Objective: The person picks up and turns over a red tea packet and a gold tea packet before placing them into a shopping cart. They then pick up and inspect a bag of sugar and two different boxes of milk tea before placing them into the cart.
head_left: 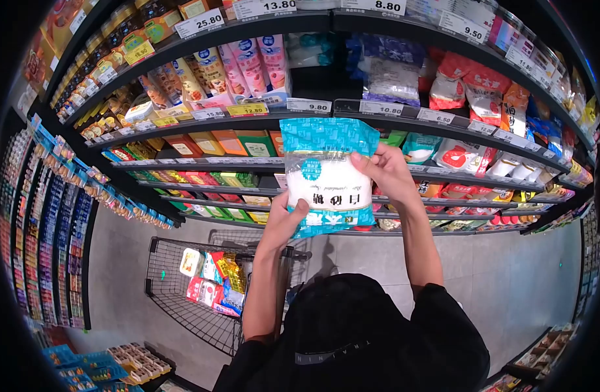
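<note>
A turquoise and clear bag of white granulated sugar (329,173) is held up in front of the shelves, its printed characters upside down in this view. My left hand (287,219) grips its lower left edge, thumb on the front. My right hand (386,171) pinches the upper right side, thumb across the clear part. The fingers behind the bag are hidden. Below my left forearm stands a wire shopping cart (195,313), with several colourful packages (216,281) and a white tub (191,262) inside.
Curved shelves ahead carry pink tubes (247,68), a purple-topped bag (392,72), red and white bags (486,91) and price tags (309,106). Hanging packets (104,179) line the left side. Blue bins (84,369) stand at the lower left. Grey floor (509,274) lies to the right.
</note>
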### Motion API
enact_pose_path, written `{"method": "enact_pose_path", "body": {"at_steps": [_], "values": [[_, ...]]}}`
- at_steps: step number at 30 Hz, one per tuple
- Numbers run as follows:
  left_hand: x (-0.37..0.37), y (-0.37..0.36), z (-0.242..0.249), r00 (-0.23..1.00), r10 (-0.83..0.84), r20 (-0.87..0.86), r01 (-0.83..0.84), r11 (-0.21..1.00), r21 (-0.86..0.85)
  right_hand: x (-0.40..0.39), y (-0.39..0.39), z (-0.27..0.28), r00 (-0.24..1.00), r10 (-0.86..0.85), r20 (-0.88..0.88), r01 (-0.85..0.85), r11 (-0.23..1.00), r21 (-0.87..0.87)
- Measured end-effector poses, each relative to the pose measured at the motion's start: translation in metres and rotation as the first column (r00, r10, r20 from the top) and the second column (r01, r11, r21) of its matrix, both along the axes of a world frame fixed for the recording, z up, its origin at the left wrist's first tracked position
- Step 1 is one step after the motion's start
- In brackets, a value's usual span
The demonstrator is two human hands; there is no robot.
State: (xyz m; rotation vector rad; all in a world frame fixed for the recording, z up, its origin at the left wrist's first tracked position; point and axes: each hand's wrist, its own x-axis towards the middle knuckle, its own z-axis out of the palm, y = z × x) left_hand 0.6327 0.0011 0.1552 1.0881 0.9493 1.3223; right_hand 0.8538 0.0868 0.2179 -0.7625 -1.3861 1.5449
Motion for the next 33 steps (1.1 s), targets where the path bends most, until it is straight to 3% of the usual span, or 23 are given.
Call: {"method": "enact_pose_path", "body": {"at_steps": [10,12,13,14,15,16,17,19,20,21,22,23,24,25,26,27,29,30,31,33], "values": [[0.0,0.007,0.01,0.999,-0.012,-0.036,0.013,1.0,0.017,0.003,0.004,0.009,0.999,-0.003,-0.036,0.004,1.0,0.027],[-0.006,0.013,0.021,1.0,-0.002,-0.029,0.003,1.0,0.027,0.016,0.011,0.008,0.995,0.051,0.086,-0.051,0.999,0.002],[-0.014,0.018,0.033,0.986,-0.08,-0.144,0.09,0.994,0.061,0.02,0.011,0.013,0.993,0.063,0.097,-0.064,0.998,0.006],[-0.02,0.023,0.046,0.954,-0.149,-0.259,0.176,0.981,0.085,0.023,0.01,0.023,0.989,-0.054,0.136,0.029,0.983,0.182],[-0.022,0.028,0.062,0.959,-0.132,-0.249,0.159,0.983,0.095,0.027,0.009,0.033,0.974,-0.173,0.149,0.11,0.927,0.358],[-0.025,0.032,0.082,0.88,-0.225,-0.419,0.286,0.954,0.09,0.035,0.01,0.043,0.919,-0.262,0.295,0.082,0.858,0.507],[-0.028,0.038,0.095,0.76,-0.306,-0.574,0.408,0.911,0.055,0.032,0.001,0.059,0.827,-0.446,0.341,0.086,0.701,0.708],[-0.024,0.056,0.112,0.567,-0.361,-0.741,0.561,0.827,0.026,0.025,-0.008,0.084,0.655,-0.615,0.439,-0.231,0.39,0.891],[-0.017,0.064,0.125,0.406,-0.378,-0.832,0.581,0.81,-0.084,0.021,-0.009,0.084,0.642,-0.561,0.523,-0.341,0.402,0.85],[-0.009,0.069,0.133,0.409,-0.38,-0.83,0.584,0.807,-0.082,0.016,-0.011,0.085,0.616,-0.508,0.602,-0.444,0.406,0.798],[-0.001,0.074,0.14,0.275,-0.294,-0.915,0.598,0.797,-0.076,0.012,-0.016,0.081,0.526,-0.396,0.752,-0.47,0.601,0.646],[0.006,0.077,0.15,0.133,-0.191,-0.972,0.612,0.788,-0.071,0.012,-0.012,0.078,0.524,-0.401,0.751,-0.469,0.6,0.648],[0.013,0.075,0.164,0.063,-0.135,-0.989,0.607,0.792,-0.07,0.01,-0.003,0.075,0.436,-0.325,0.839,-0.506,0.683,0.527],[0.012,0.078,0.168,0.065,-0.13,-0.989,0.607,0.792,-0.064,0.009,0.004,0.076,0.343,-0.236,0.909,-0.529,0.751,0.395],[0.011,0.083,0.172,0.131,-0.087,-0.988,0.599,0.801,0.009,0.01,0.008,0.081,0.397,-0.119,0.91,-0.514,0.793,0.327],[0.009,0.089,0.177,0.196,-0.041,-0.98,0.585,0.806,0.084,0.015,0.011,0.072,0.394,-0.124,0.911,-0.517,0.789,0.331],[-0.009,0.091,0.195,0.596,-0.078,-0.799,0.442,0.863,0.245,0.026,0.013,0.038,0.821,0.054,0.569,-0.279,0.907,0.317],[-0.024,0.1,0.191,0.768,-0.114,-0.631,0.368,0.884,0.289,0.027,0.008,0.033,0.887,0.06,0.457,-0.227,0.919,0.321],[-0.033,0.1,0.185,0.867,-0.01,-0.499,0.238,0.887,0.396,0.029,0.007,0.023,0.887,0.055,0.459,-0.224,0.92,0.322],[-0.041,0.096,0.149,0.866,0.26,-0.427,-0.014,0.867,0.498,0.032,0.014,-0.001,0.993,-0.004,0.115,-0.03,0.954,0.298]]}}
